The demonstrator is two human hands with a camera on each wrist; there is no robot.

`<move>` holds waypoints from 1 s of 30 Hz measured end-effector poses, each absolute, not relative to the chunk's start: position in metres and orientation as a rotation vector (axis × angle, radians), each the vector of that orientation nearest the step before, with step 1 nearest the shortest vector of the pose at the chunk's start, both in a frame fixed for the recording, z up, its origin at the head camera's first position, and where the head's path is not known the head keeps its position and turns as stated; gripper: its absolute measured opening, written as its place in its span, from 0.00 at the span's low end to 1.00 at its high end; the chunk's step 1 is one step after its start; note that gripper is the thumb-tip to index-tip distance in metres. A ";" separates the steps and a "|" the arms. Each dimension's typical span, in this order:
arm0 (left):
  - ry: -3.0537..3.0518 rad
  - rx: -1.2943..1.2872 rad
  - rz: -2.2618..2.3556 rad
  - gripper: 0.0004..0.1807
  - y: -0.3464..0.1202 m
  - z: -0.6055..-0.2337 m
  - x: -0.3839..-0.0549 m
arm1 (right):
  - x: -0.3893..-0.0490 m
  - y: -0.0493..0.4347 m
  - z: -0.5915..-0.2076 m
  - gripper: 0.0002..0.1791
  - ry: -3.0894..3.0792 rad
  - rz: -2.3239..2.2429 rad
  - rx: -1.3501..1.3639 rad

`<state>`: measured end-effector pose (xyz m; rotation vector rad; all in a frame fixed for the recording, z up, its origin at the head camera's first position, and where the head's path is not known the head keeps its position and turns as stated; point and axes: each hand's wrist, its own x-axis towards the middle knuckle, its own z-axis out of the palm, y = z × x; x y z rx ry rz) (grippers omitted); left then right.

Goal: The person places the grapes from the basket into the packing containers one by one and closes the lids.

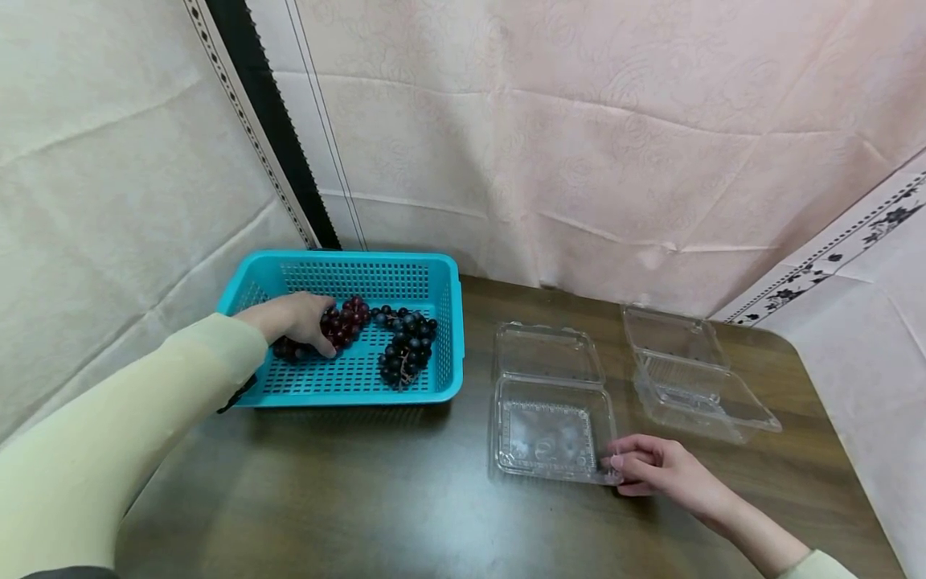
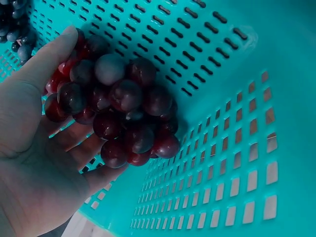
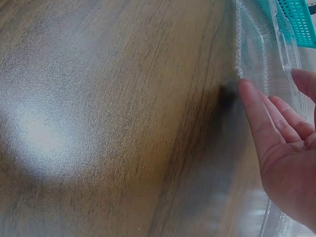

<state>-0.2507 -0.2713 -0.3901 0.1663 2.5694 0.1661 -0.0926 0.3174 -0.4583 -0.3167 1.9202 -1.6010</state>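
Inside the blue-green plastic basket (image 1: 460,338), my left hand (image 1: 292,318) holds a bunch of red grapes (image 2: 126,96). The thumb lies along one side of the bunch and the fingers reach beneath it. A second bunch, of black grapes (image 1: 407,346), lies to the right of it in the basket, with some stem showing. My right hand (image 1: 661,470) grips the near right corner of an open clear plastic clamshell box (image 1: 547,430). In the right wrist view its fingers (image 3: 261,118) are against the outside of the wall, the thumb over the rim.
Another open clear clamshell box (image 1: 687,386) stands farther right on the brown wooden table (image 1: 325,482). Pale patterned cloth (image 1: 579,145) hangs behind the table and along both sides. The basket stands near the back left, by the cloth.
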 end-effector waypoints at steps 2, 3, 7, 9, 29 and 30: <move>2.570 0.173 0.157 0.57 -0.271 -0.390 -0.252 | -0.093 0.317 -0.459 0.23 1.911 -1.604 -0.313; 2.568 0.178 0.151 0.57 -0.271 -0.390 -0.252 | -0.093 0.318 -0.459 0.23 1.908 -1.605 -0.311; 2.560 0.180 0.138 0.57 -0.269 -0.391 -0.254 | -0.093 0.318 -0.459 0.24 1.913 -1.606 -0.307; 2.556 0.179 0.140 0.56 -0.269 -0.391 -0.255 | -0.093 0.318 -0.459 0.23 1.921 -1.604 -0.310; 2.544 0.239 0.081 0.55 -0.268 -0.395 -0.257 | -0.093 0.317 -0.457 0.25 1.900 -1.596 -0.297; 2.541 0.244 0.078 0.54 -0.268 -0.396 -0.257 | -0.093 0.317 -0.457 0.25 1.897 -1.595 -0.299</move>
